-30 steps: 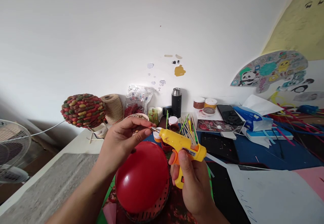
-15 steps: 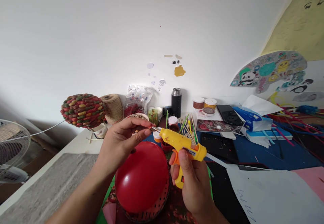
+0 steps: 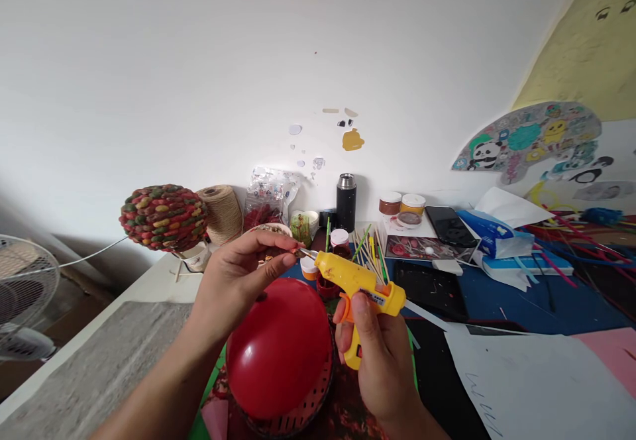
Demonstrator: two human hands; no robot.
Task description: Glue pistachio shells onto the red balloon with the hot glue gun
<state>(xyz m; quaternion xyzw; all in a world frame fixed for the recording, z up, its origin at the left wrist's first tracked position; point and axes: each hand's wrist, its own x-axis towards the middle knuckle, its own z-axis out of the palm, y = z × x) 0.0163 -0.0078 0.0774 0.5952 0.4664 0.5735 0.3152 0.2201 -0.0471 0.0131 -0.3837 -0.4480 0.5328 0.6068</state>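
Left hand (image 3: 241, 274) pinching small piece (image 3: 299, 252); right hand (image 3: 380, 360) gripping glue gun (image 3: 345, 274), label (image 3: 371, 297) illegible.

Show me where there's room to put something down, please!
Two patches look bare: the gray mat, between the white table edge and the left forearm, and the scribbled paper, beside the pink sheet. It's crowded behind the red balloon: sticks, jars and a black bottle stand close together.

The site is a craft workspace; whether it is in a home cannot be determined. Indicators: a glue gun (image 3: 348, 274), twine (image 3: 218, 215), sticks (image 3: 370, 251) and 2 lidded jars (image 3: 390, 204) near the wall (image 3: 199, 62). Drawings (image 3: 527, 136) and cutouts (image 3: 352, 140) are fixed to the wall. Coloured strips (image 3: 606, 246) lie on the table (image 3: 152, 279).
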